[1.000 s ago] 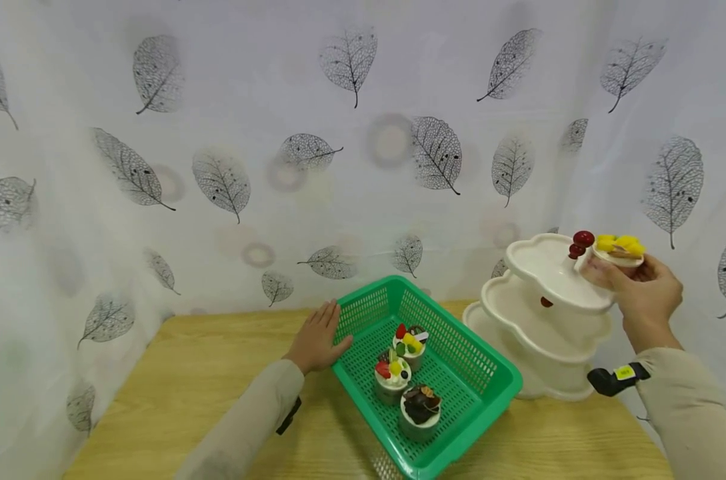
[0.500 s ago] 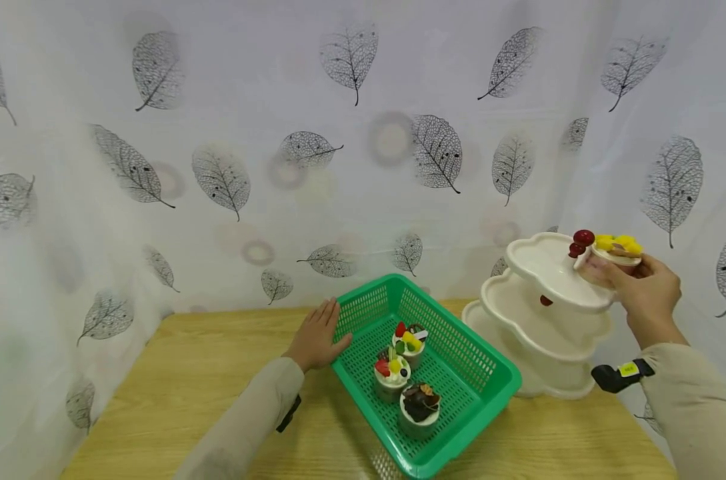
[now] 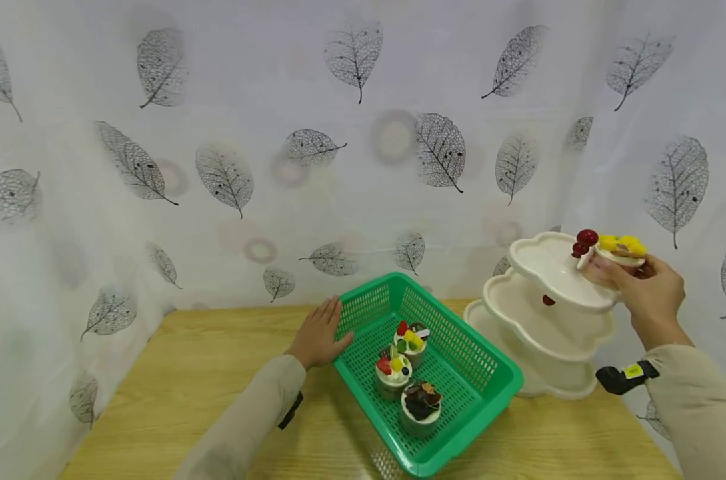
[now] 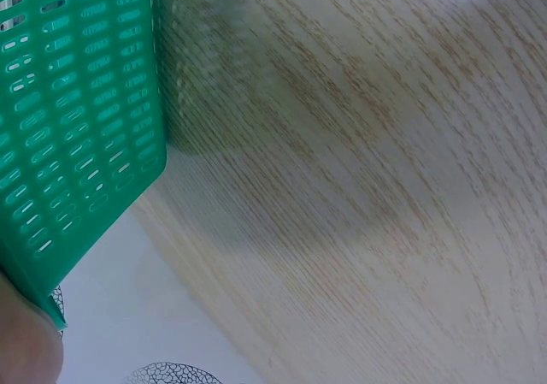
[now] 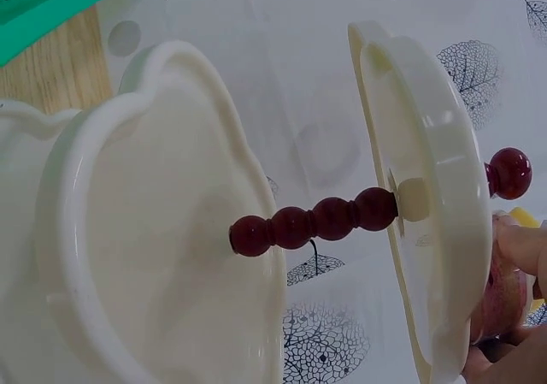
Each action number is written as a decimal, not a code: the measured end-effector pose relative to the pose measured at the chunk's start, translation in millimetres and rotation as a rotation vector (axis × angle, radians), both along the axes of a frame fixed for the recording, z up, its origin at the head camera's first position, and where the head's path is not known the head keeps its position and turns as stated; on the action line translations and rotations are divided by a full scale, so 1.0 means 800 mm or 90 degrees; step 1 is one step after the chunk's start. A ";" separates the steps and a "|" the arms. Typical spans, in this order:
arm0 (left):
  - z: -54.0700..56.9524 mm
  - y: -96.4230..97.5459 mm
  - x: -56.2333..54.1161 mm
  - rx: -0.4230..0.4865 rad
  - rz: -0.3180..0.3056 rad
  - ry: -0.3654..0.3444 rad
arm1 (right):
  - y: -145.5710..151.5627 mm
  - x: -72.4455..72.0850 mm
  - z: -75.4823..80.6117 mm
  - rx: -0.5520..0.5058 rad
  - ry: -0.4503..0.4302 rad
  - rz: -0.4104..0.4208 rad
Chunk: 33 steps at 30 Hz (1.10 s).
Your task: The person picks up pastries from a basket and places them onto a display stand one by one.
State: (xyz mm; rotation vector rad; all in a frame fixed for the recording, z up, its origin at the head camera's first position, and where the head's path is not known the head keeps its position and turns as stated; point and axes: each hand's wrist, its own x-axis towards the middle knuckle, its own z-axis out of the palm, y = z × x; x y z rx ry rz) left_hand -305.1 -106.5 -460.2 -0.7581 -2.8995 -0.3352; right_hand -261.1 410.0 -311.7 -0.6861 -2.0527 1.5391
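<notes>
In the head view my right hand [image 3: 655,293] grips a dessert cup [image 3: 621,250] with yellow fruit on top, at the top tier of a white three-tier cake stand [image 3: 555,273]. The right wrist view shows the cup's pink side [image 5: 504,303] close against that tier; whether it bears weight there I cannot tell. My left hand [image 3: 319,335] lies with straight fingers on the left rim of a green plastic basket [image 3: 471,437]. Inside the basket stand a chocolate-topped cup [image 3: 421,408] and two fruit-topped cups, one nearer [image 3: 393,377] and one farther [image 3: 411,343].
The stand's red beaded post [image 5: 312,221] joins its tiers, with a red knob [image 5: 510,173] on top. Everything stands on a wooden table [image 3: 219,373]. A pale curtain [image 3: 351,200] with a leaf print hangs behind it.
Both hands, the basket and the cup keep nearly the same places. Only a slight shift of the head view shows.
</notes>
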 end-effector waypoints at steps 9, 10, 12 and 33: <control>0.005 0.000 0.001 -0.005 0.005 -0.005 | -0.033 0.020 0.016 0.105 -0.046 -0.012; 0.005 0.000 0.001 -0.003 0.005 -0.005 | -0.041 0.024 0.018 0.106 -0.026 -0.016; 0.005 -0.001 0.000 -0.012 0.006 -0.008 | -0.062 0.032 0.022 0.115 0.029 -0.012; -0.001 0.000 -0.001 0.006 0.010 -0.007 | -0.228 0.066 -0.099 0.333 0.082 0.601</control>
